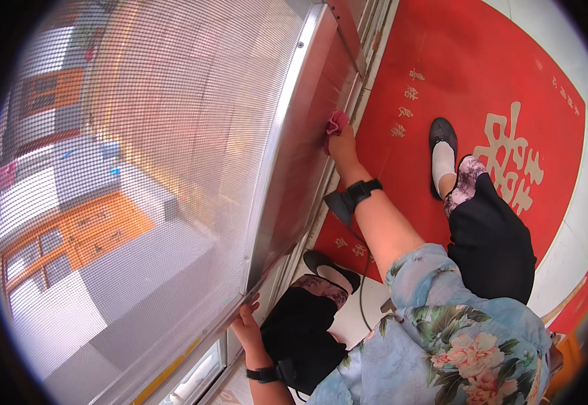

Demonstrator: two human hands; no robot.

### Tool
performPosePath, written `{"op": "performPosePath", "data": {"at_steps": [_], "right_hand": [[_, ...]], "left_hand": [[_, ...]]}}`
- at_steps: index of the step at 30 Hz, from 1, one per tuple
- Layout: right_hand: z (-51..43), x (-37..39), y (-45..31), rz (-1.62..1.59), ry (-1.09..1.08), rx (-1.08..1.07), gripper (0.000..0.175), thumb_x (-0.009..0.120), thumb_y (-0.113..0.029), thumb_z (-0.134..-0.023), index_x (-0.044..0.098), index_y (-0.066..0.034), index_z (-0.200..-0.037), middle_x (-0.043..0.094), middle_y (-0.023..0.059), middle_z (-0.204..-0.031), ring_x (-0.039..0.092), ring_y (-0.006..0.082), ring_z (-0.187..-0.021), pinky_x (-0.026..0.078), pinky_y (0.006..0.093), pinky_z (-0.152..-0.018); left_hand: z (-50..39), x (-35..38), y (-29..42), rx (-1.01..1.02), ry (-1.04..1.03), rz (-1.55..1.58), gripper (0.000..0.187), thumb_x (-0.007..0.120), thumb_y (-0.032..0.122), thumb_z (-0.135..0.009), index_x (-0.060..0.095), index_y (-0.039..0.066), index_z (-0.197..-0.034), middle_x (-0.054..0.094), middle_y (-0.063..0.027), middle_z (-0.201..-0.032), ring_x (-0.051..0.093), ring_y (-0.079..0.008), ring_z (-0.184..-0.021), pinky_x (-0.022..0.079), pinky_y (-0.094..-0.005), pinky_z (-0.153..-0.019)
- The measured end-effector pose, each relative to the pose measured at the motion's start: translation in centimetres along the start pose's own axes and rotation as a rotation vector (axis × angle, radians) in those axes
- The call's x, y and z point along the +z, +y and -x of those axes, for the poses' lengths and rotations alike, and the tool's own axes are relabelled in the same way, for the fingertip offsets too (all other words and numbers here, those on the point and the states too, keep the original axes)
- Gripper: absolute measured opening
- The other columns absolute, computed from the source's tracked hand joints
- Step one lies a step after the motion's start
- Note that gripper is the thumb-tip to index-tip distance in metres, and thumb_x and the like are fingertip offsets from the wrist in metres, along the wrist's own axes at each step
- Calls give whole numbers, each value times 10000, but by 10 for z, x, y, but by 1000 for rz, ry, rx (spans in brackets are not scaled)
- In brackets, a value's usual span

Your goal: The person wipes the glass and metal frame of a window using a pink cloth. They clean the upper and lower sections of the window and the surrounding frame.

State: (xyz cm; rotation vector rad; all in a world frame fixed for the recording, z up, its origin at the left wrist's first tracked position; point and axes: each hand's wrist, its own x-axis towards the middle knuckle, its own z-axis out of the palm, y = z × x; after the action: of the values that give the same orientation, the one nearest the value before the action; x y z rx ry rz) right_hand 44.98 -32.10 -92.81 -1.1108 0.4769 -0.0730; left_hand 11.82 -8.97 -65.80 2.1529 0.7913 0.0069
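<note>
A screen door with a metal frame and fine mesh stands before me at the left. My left hand grips the edge of its frame near the lower corner, fingers partly hidden behind it. A crumpled dark pink cloth is bunched in my right hand. That hand presses the cloth against the reddish, shiny lower panel of the door, close to its bottom edge.
A red floor mat with pale characters lies on light tiles. My shod feet are apart beside the door. A black cable hangs below my right wrist strap. Through the mesh, orange wooden furniture shows.
</note>
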Motion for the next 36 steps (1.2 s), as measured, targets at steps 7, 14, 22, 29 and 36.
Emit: {"op": "performPosePath", "data": {"at_steps": [7,14,22,29,36], "right_hand": [[134,63,-112,-243,18,-226,475,355,59,-975,367,-40,-1439,493,23,-1131,485,107,-825,437,234,-664],[140,61,-129,-406,-107,-19,421,420,-141,-1054,341,0,-1443,490,36,-1094,468,84,-698,451,227,-644],[64,26,-14,-567,0,42,77,407,-57,-1005,458,-65,-1063,467,10,-900,420,77,-644,358,230,-555],[38,10,19,-123,46,50,277,374,143,-876,495,-59,-1022,472,19,-867,454,128,-665,390,254,-569],[136,51,-94,109,-7,-364,712,404,220,-824,344,-43,-1483,283,162,-1537,457,303,-1299,560,273,-775]], "left_hand": [[-2,-1,6,-49,-29,76,355,464,189,-1054,554,-104,-1234,680,-180,-1104,715,-274,-976,593,-340,-750],[0,2,14,-72,-14,68,349,445,177,-1057,565,-110,-1216,695,-177,-1060,715,-264,-961,595,-340,-747],[1,2,15,-66,-28,30,385,418,197,-1063,543,-123,-1236,697,-208,-1065,713,-285,-976,599,-349,-762],[2,0,12,-32,-15,50,384,446,198,-1062,505,-125,-1261,683,-203,-1092,715,-292,-979,599,-336,-756],[1,0,9,-64,-16,55,349,445,167,-1058,499,-116,-1256,671,-190,-1096,717,-288,-970,600,-331,-742]]}}
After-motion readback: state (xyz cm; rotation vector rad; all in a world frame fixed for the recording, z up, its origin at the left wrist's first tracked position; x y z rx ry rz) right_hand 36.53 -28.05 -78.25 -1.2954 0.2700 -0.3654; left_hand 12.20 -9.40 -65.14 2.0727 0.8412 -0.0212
